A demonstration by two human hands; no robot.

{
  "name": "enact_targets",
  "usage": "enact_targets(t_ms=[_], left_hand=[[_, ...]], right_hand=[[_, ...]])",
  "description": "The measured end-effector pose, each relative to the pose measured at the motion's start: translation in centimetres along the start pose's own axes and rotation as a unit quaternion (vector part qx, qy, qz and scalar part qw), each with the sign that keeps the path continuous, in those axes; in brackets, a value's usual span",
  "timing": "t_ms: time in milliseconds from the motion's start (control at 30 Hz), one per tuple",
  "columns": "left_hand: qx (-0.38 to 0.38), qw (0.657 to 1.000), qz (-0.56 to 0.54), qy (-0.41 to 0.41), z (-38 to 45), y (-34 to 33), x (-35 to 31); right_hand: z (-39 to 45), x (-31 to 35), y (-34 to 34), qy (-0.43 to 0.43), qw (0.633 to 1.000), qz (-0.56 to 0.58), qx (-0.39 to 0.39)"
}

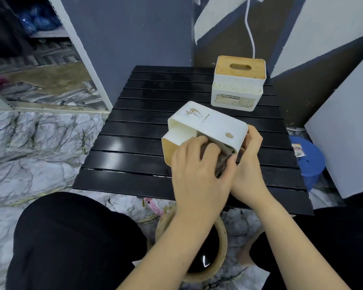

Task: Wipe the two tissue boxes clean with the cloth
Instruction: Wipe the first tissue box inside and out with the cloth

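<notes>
Your left hand [199,164] presses a bunched grey cloth [224,155] against the near face of the tipped tissue box [208,126], fingers curled over the fabric in a closed grip. Your right hand [249,162] steadies the same box from its right end, fingers wrapped round the corner. This box lies on its side on the black slatted worktop [134,143], wooden lid facing left, with brown smears visible on its upward white face. The second tissue box [238,84] stands upright beyond the tipped box, toward the back right of the worktop, well apart from it, wooden lid on top and a stained label on its front. A blue bucket [308,160] sits on the floor to the right of the tipped box, past the worktop edge.
</notes>
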State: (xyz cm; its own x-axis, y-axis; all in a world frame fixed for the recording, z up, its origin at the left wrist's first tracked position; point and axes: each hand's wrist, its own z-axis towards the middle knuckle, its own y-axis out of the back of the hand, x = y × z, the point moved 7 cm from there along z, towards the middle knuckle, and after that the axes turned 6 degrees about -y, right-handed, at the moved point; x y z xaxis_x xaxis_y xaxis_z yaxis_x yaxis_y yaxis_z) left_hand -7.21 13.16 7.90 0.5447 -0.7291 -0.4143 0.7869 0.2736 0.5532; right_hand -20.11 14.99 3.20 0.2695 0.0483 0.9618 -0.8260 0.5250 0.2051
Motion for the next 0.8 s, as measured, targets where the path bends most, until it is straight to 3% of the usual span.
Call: enact_targets(t_ms=[167,367,600,700,800], left_hand=[[0.039,0.998,-0.048,0.014,0.0,-0.2,0.8],[0.133,0.981,-0.052,-0.129,-0.8,0.8,3.3],[0.154,0.965,-0.014,-0.210,0.8,1.5,5.7],[0.122,0.973,-0.010,-0.198,1.0,2.4,6.8],[0.111,0.985,0.006,-0.132,1.7,3.0,8.5]], right_hand=[[-0.2,-0.5,0.0,-0.013,1.000,0.000,0.017],[-0.3,-0.2,0.1,0.000,1.000,0.001,0.015],[0.0,-0.2,0.2,0.014,0.999,-0.032,0.026],[0.0,-0.2,0.2,0.011,0.999,-0.040,0.030],[0.1,-0.3,0.3,0.000,0.999,-0.042,0.033]])
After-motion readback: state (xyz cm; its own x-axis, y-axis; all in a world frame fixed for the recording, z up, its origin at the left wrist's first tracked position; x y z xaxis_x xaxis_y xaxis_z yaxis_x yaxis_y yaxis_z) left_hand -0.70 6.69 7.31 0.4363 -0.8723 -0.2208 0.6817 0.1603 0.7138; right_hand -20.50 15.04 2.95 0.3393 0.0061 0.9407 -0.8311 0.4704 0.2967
